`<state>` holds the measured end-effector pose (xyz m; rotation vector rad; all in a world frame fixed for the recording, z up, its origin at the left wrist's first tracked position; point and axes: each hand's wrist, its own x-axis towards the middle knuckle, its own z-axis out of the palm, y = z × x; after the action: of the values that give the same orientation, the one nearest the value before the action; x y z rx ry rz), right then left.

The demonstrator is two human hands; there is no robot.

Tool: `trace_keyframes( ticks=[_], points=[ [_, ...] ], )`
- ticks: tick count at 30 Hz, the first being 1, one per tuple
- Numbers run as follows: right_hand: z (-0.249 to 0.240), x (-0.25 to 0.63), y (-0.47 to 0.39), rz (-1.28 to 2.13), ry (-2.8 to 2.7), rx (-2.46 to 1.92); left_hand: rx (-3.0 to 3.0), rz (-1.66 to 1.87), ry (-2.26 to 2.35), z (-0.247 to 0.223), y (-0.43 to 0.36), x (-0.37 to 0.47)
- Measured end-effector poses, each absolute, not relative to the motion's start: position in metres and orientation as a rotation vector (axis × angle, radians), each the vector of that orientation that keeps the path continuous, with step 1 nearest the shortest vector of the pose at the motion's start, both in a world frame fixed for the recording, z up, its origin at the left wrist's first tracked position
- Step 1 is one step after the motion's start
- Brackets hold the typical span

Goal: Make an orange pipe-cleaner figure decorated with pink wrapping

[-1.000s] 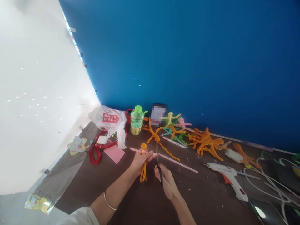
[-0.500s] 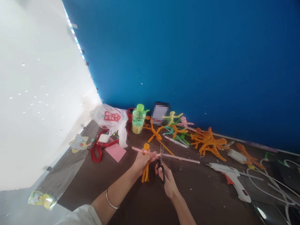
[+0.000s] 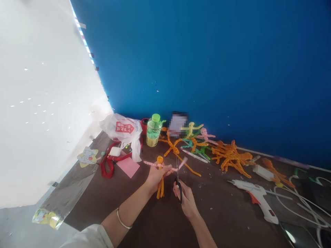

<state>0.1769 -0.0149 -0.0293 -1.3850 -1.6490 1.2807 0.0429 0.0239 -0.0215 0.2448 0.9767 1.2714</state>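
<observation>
The left hand (image 3: 156,177) grips one orange figure (image 3: 160,160) over the tabletop (image 3: 155,222), in from its back edge, while the right hand (image 3: 187,199) is closed on one pair of scissors (image 3: 177,180), blades against one pink stem (image 3: 183,162), its far end blurred. Along the back edge are one bottle (image 3: 153,135), one yellow figure (image 3: 191,128), one pink figure (image 3: 204,133) and an orange heap (image 3: 231,156) too tangled to count; one plastic bag (image 3: 122,126) sits at the back left corner.

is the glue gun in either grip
No, the white glue gun lies on the table; the right grip holds scissors, the left grip an orange figure.
</observation>
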Motion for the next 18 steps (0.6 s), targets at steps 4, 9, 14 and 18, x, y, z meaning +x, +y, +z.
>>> trace_keyframes(
  ticks=[4,9,14,18],
  points=[
    [-0.036,0.178,-0.015,1.263,-1.643,-1.481,0.249,1.276,0.979,-0.021,0.025,0.041],
    [-0.025,0.181,-0.012,1.349,-1.646,-1.418,0.245,1.259,0.966,-0.022,0.026,0.037],
    [-0.006,0.185,-0.004,1.444,-1.617,-1.32,0.288,1.232,0.949,-0.02,0.026,0.036],
    [0.009,0.194,0.005,1.255,-1.761,-1.637,0.408,1.326,0.956,-0.02,0.028,0.033]
  ],
)
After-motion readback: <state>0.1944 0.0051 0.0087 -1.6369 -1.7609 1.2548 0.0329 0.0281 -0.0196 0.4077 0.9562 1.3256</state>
